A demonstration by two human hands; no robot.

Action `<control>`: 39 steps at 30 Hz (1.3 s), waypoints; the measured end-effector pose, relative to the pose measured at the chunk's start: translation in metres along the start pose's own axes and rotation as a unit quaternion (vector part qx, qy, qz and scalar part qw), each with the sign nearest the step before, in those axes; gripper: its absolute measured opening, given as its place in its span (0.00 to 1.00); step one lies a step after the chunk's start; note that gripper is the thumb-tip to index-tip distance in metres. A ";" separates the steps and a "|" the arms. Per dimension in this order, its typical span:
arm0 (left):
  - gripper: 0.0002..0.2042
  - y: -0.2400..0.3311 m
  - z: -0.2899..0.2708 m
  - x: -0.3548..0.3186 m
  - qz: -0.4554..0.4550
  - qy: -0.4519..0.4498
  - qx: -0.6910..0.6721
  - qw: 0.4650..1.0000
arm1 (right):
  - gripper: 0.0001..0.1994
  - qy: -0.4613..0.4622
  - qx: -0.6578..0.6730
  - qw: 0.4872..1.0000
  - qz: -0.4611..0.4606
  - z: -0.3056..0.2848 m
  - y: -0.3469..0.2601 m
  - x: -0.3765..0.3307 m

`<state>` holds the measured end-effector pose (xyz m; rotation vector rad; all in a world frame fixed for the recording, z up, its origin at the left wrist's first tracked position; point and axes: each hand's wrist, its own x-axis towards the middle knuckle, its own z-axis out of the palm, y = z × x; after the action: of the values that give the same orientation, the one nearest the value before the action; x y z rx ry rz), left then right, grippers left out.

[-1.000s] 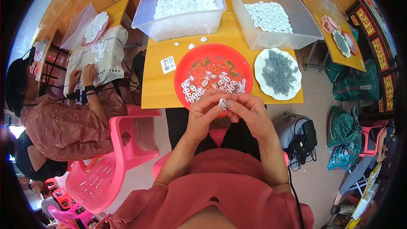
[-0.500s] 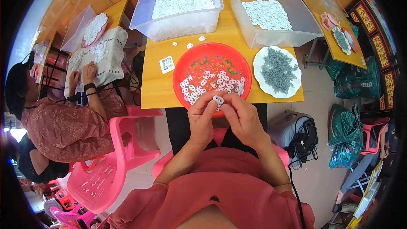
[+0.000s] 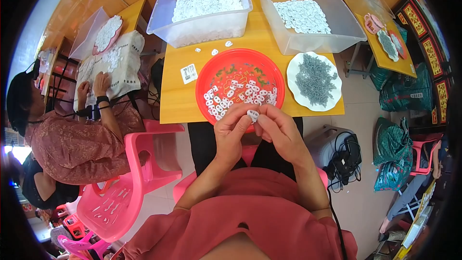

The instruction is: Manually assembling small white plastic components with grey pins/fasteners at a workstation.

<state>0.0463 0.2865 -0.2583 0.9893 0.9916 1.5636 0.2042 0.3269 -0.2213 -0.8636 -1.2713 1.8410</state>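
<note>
1. Connector piece (image 3: 252,114), white with dark holes, sits right in the grip, between the fingertips of both hands.
2. Left hand (image 3: 229,127): thumb and fingers closed on the piece from its left.
3. Right hand (image 3: 281,130): fingers bunched at the piece's right edge; tips partly hidden, can't tell if they pinch it or something small.
4. Red tray (image 3: 240,61) just beyond the grip, near rim partly hidden by the hands; white pieces (image 3: 224,102) heaped in its near half, far half mostly bare.
5. Yellow table (image 3: 177,101): near edge about level with the grip; bare wood left of the tray, around a white label (image 3: 189,73).
6. White plate (image 3: 294,94) of grey screws (image 3: 315,79), right of and beyond the grip; tight gap to tray.
7. Farther out: 2 clear bins (image 3: 211,33) (image 3: 327,43), 3 loose pieces (image 3: 214,52) before the left bin.
</note>
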 end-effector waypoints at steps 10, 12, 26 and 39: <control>0.13 0.004 0.012 -0.010 -0.036 0.056 -0.065 0.996 | 0.10 0.031 -0.363 0.905 -0.221 0.010 -0.009 0.000; 0.13 0.007 0.019 -0.013 -0.064 0.071 -0.099 0.990 | 0.11 0.053 -0.383 0.889 -0.246 0.010 -0.004 0.001; 0.18 0.008 0.041 -0.026 -0.056 0.128 -0.141 0.980 | 0.11 0.114 -0.501 0.806 -0.292 0.013 0.018 -0.001; 0.15 -0.001 0.027 -0.013 -0.093 0.107 -0.137 0.980 | 0.07 0.103 -0.465 0.837 -0.269 0.011 0.028 0.004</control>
<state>0.0739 0.2771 -0.2515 0.5311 0.9539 1.6186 0.1875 0.3182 -0.2449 -0.9921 -2.0294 0.5999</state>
